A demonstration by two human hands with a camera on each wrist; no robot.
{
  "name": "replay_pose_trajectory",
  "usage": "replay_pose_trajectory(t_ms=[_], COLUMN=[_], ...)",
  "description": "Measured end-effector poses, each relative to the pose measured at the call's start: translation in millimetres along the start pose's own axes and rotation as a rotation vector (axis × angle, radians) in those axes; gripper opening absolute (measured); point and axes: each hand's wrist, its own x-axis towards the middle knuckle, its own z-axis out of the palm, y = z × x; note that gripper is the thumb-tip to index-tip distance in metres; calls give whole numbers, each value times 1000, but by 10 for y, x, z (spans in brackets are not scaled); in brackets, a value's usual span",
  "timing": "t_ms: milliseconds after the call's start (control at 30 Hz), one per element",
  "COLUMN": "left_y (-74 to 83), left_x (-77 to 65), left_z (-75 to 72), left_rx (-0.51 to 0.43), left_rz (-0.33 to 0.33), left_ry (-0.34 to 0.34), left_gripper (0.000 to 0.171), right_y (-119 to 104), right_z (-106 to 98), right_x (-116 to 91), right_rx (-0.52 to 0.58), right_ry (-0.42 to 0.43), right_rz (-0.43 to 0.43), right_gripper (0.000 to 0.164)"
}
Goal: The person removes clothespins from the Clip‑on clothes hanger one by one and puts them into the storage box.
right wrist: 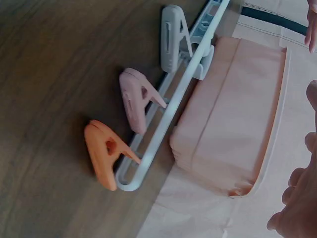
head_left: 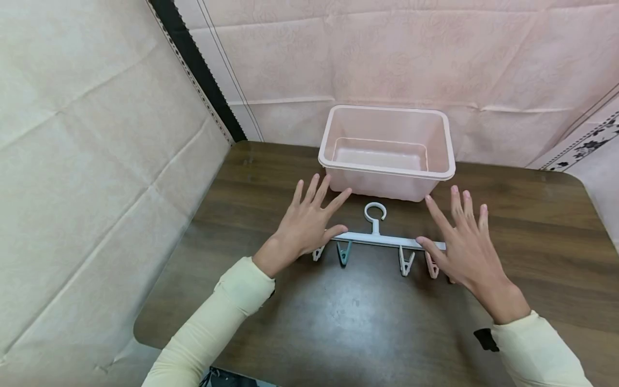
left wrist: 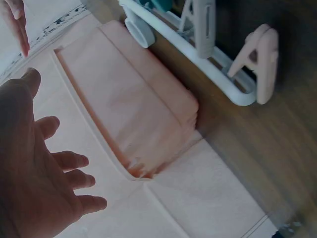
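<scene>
**Reporting a Clip Hanger Unheld Between Two Spread Hands**

Locating a white plastic bar hanger with a curled hook point(head_left: 379, 239) on the dark brown wood-grain bench point(head_left: 353, 322), just in front of a pale pink rectangular plastic bin point(head_left: 382, 185). Recording the left hand point(head_left: 306, 223) and the right hand point(head_left: 464, 247) near its two ends, fingers point(head_left: 340, 200) straight and well spread, taking hold of nothing; noting a gap from the hanger in both wrist views.

Judging a snag the chief hazard, with hinged plastic clips, among them a teal clip point(head_left: 344, 253) and an orange clip point(right wrist: 99, 156), jutting from the bar's near side and liable to catch a low fingertip. Anticipating a tilt from any one-ended lift, and a knock to the bin from any forward shove, given the hook's nearness to its front wall. Allowing also for a pinch landing on a clip instead of the bar.

Finding the bench faintly glossy and round-cornered, probably offering little resistance to sliding. Observing pale pink-white cloth point(head_left: 411, 54) hanging behind, pale wall covering point(head_left: 96, 188) at left, a black band point(head_left: 198, 67) running between, and a dark floral border point(head_left: 597, 140) at right.
</scene>
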Motion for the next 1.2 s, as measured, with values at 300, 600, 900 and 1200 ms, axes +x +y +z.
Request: replay_pose_trajectory(t_ms=[300,600,900,1200], left_y=[-65,-76,-78,-77], left_x=[13,14,17,29], left_z=[269,502,575,650], left_rx=[-66,-112,-156,-172], left_rz=[-23,-31,-41,-56], left_ry=[-58,-85,-93,-139], left_gripper=[73,73,72,74], right_y=[92,211,214,218], right_z=[156,299,373,442], right_x=[-53,-89,-66,-62], right_rx=[68,90,83,93], right_ry=[-54,-94,-118,-205], right_rz=[11,28,32,58], right_gripper=[81,81,80,75])
